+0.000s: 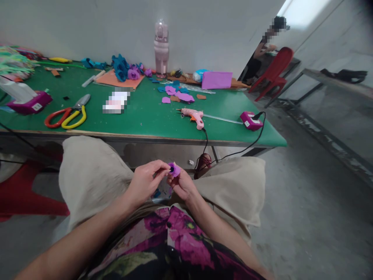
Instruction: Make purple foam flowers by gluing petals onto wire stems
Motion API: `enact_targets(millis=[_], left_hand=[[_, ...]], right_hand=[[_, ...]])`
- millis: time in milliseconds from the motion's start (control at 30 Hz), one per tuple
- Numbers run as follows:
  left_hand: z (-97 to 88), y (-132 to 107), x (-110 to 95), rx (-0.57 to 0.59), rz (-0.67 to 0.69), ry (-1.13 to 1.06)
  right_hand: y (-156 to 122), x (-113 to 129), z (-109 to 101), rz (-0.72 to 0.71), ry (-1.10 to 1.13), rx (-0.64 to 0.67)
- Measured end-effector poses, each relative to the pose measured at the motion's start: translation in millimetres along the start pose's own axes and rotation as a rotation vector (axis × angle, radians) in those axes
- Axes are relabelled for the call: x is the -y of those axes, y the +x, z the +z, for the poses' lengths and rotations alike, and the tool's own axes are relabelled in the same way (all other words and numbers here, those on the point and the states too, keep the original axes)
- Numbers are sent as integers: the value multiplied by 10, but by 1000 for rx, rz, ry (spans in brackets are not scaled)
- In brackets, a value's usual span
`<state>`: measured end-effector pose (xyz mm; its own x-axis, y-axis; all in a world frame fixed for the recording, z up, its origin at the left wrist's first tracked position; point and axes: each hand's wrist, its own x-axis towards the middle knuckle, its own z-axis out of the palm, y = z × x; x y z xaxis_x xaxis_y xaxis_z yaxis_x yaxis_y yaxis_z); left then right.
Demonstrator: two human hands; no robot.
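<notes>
Above my lap, just in front of the table edge, a small purple flower (175, 170) with a dark centre sits between my hands. It looks made of foam or paper. My right hand (185, 184) grips it from the right side. My left hand (147, 177) is closed in a pinch, with thumb and forefinger at the flower's dark middle. On the green table (140, 116) beyond lie a pink glue gun (194, 116), loose purple petals (183, 96), and orange-and-yellow-handled scissors (70, 114).
A pink bottle (161, 50) stands by the wall. Finished-looking blue flowers (120, 68) rest on an orange sheet (106, 79). A purple power box (251, 120) with a hanging cord is at the right. Another person (258, 54) sits farther off near a red chair (275, 74).
</notes>
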<state>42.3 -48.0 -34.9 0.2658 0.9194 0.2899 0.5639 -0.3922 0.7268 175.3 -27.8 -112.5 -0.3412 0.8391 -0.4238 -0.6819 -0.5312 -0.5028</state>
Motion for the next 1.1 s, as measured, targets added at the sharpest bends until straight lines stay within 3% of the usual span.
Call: enact_targets(millis=[767,1100], left_hand=[[11,-30,24,13,35,46],[34,-35,57,-19,130,90]], right_hand=[[-4,-10,-8,-17,-27,20],[4,-17,-27,-19,-24,-12]])
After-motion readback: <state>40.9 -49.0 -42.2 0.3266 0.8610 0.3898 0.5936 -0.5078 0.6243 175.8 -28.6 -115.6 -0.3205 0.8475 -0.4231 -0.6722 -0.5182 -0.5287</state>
